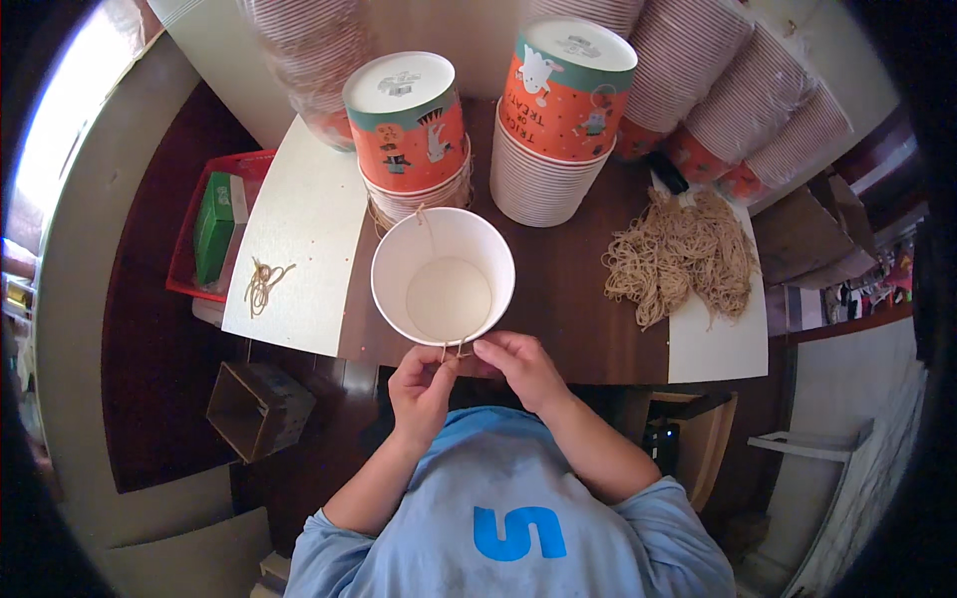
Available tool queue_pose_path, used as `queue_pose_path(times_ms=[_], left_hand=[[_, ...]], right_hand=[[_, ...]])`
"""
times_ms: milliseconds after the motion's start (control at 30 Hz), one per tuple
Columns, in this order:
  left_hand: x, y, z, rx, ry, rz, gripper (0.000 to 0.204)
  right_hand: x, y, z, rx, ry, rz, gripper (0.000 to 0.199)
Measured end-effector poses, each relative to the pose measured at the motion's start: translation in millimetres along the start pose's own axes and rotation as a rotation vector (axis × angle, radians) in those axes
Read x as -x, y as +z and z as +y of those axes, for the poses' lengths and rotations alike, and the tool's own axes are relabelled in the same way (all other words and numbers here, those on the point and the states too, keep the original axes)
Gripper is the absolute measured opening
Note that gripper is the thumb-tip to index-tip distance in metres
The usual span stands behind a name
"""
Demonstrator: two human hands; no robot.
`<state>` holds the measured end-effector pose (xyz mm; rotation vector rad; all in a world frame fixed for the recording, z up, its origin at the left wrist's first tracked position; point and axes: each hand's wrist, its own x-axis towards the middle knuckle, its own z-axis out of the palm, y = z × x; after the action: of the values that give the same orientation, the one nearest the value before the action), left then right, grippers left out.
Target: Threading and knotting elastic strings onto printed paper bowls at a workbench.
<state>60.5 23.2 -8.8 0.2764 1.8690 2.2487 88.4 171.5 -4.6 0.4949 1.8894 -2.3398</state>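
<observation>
A white paper bucket (401,261) stands at the near edge of the table with its mouth tilted toward me. Tan twine (426,231) hangs inside it from the far rim. At the near rim, my left hand (423,387) pinches a short end of twine between thumb and fingers. Close beside it, my right hand (522,371) is closed on twine too, its fingertips against the bucket's rim. The ends between my fingers are small and partly hidden.
Behind the bucket stand two upside-down stacks of orange-and-green printed buckets (411,149) (568,115). Tangled twine (683,257) is heaped at right, with a smaller bunch (264,286) at left. Wrapped bucket stacks (743,105) line the back; a red crate (184,261) sits left.
</observation>
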Motion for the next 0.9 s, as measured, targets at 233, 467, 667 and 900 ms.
queue_pose_path(times_ms=[233,467,667,900], left_hand=[[-0.4,0.2,-4.4,-0.092,0.078,0.001,0.003],[1.6,0.4,-10.3,-0.051,0.059,-0.038,0.018],[-1.7,4.6,-7.3,-0.12,-0.002,-0.039,0.017],[-1.9,3.5,-10.2,-0.203,0.016,-0.001,0.01]], right_hand=[[-5.1,2.1,25.7,-0.217,-0.041,0.006,0.019],[1.1,0.9,6.8,0.049,-0.086,0.013,0.017],[6.5,1.5,-5.5,0.385,-0.3,0.016,0.012],[5.1,0.9,-7.2,0.533,-0.392,0.118,0.01]])
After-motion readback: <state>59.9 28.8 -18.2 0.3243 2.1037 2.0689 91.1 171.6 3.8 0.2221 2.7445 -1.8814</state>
